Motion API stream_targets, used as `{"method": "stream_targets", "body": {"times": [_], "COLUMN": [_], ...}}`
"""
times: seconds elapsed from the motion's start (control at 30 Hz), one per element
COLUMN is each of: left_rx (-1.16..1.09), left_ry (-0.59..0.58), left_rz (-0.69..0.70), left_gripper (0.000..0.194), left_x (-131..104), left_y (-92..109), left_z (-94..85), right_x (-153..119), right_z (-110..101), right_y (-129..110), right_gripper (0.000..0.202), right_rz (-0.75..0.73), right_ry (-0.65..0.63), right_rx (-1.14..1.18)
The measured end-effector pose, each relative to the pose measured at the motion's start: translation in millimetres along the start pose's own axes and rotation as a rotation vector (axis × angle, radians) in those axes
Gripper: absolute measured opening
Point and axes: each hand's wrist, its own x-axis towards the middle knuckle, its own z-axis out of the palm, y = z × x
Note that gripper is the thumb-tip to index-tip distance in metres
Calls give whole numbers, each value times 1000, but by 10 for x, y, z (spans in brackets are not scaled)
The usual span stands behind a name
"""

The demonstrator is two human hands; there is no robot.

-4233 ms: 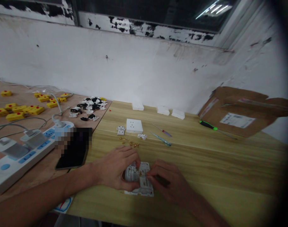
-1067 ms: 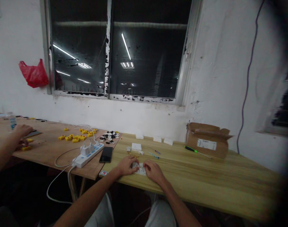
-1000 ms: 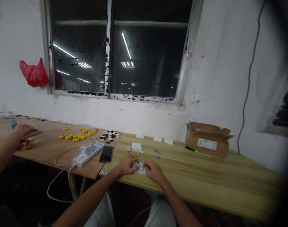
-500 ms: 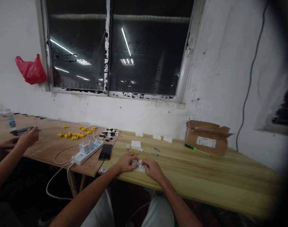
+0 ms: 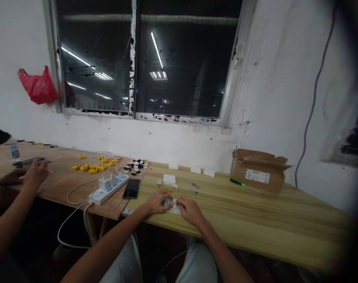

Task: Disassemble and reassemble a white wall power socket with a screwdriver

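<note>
A white wall socket housing [image 5: 174, 209] lies near the front edge of the table, its inner side with small compartments facing up. My left hand [image 5: 157, 202] is closed on its left side, thumb and fingers holding it against the tabletop. Over the right part, my right hand [image 5: 190, 209] is closed with its fingertips pinched together; whatever is between them is too small or hidden to tell. Just beyond my hands are small brass-coloured pieces [image 5: 168, 190], a small white part [image 5: 159, 182] and a white socket panel [image 5: 169, 179].
A blue screwdriver [image 5: 191, 189] lies beyond my right hand. A green-black screwdriver [image 5: 237, 182] is by the cardboard box [image 5: 257, 173]. Left are a phone [image 5: 131, 189], a power strip [image 5: 110, 189] and yellow pieces [image 5: 93, 169]. A co-worker's hand [image 5: 36, 175] is at far left.
My hands stay on the socket housing with hardly any movement. The co-worker's hand at far left has lowered a little, and a dark shape has appeared at the left edge.
</note>
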Motion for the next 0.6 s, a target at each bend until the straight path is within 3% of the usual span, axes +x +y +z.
{"method": "stream_targets", "body": {"times": [0.6], "left_rx": [-50], "left_ry": [-17], "left_rz": [-52], "left_gripper": [30], "left_x": [-1], "left_y": [67], "left_z": [-76], "right_x": [16], "right_z": [-28], "right_y": [-70], "right_gripper": [18], "right_rz": [36], "right_ry": [37], "right_rx": [99]}}
